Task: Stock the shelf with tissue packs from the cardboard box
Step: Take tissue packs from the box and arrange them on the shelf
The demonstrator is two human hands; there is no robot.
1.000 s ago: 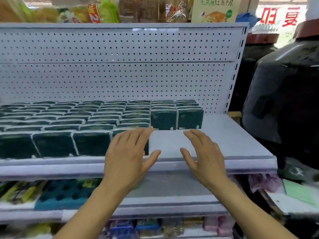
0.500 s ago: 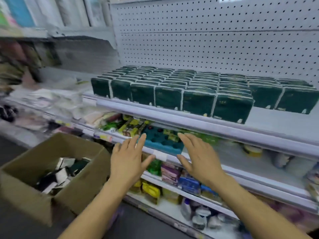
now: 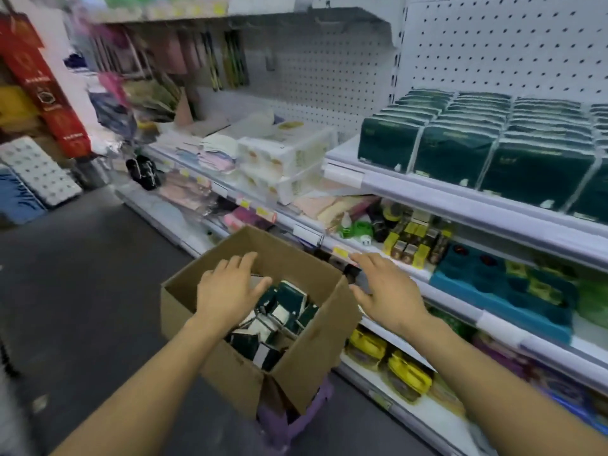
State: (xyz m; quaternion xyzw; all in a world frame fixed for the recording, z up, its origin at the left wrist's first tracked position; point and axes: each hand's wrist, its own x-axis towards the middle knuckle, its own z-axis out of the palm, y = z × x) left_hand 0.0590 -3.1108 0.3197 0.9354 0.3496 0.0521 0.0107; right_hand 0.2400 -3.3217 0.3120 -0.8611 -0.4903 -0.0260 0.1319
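I see the shelf point(image 3: 460, 195) running from the near right toward the far left, its white pegboard back point(image 3: 493, 47) rising behind it. On its upper right level stand rows of dark green tissue packs point(image 3: 457, 153), upright and pressed side by side, filling that level back to the pegboard. To the left of them, on the same level, lie white plastic-wrapped bundles point(image 3: 286, 156). The levels below hold small mixed goods, too blurred for me to name, apart from a blue tray point(image 3: 503, 287) on the right.

On the dark floor point(image 3: 82, 274) in front of the shelf sits the cardboard box point(image 3: 230, 370), open at the top, resting on something purple point(image 3: 296, 419) that I cannot make out. Inside it more dark green tissue packs point(image 3: 289, 307) lie jumbled at all angles, some showing white faces.

My left hand point(image 3: 227, 291) is over the open box, palm down, fingers straight and spread a little toward the far wall of the box; its grip is loose and has hold of nothing. I cannot tell whether it touches the packs beneath it.

My right hand point(image 3: 385, 294) hangs just beside the box's right corner, in front of the lower shelf edge, fingers straight and slightly apart, thumb out, its grip likewise holding nothing.
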